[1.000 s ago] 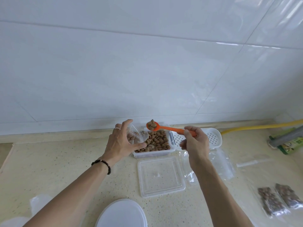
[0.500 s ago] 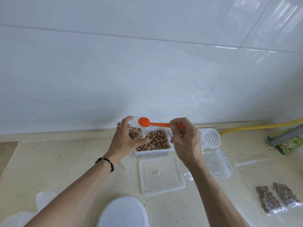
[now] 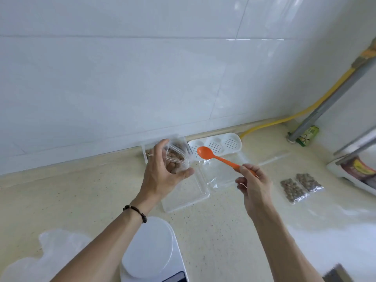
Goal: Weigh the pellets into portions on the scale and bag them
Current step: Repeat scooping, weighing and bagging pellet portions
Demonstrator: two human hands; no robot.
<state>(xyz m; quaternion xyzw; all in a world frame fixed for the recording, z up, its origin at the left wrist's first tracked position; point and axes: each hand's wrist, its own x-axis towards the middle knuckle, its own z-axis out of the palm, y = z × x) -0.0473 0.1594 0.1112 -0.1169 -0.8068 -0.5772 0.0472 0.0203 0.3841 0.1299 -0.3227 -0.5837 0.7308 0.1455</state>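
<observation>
My left hand [image 3: 160, 176] grips a small clear zip bag [image 3: 176, 157] partly filled with brown pellets, held open above the counter. Behind it, mostly hidden, stands the clear pellet container [image 3: 144, 153]. My right hand [image 3: 252, 184] pinches the handle of an orange spoon [image 3: 205, 153]; its bowl is empty and hangs just right of the bag. The white scale [image 3: 150, 249] sits at the near edge between my forearms. Two filled pellet bags [image 3: 301, 185] lie flat on the counter to the right.
A clear lid [image 3: 187, 194] lies below the bag. Empty clear bags [image 3: 219, 176] and a white perforated tray [image 3: 221, 144] sit by the wall. A yellow hose [image 3: 284, 119], grey pipe [image 3: 329, 98] and white appliance [image 3: 358, 171] crowd the right. Crumpled plastic [image 3: 50, 253] lies at lower left.
The spoon emptied its pellets into the bag and has drawn back to the right and lower. My view has swung left and down, so the scale shows more.
</observation>
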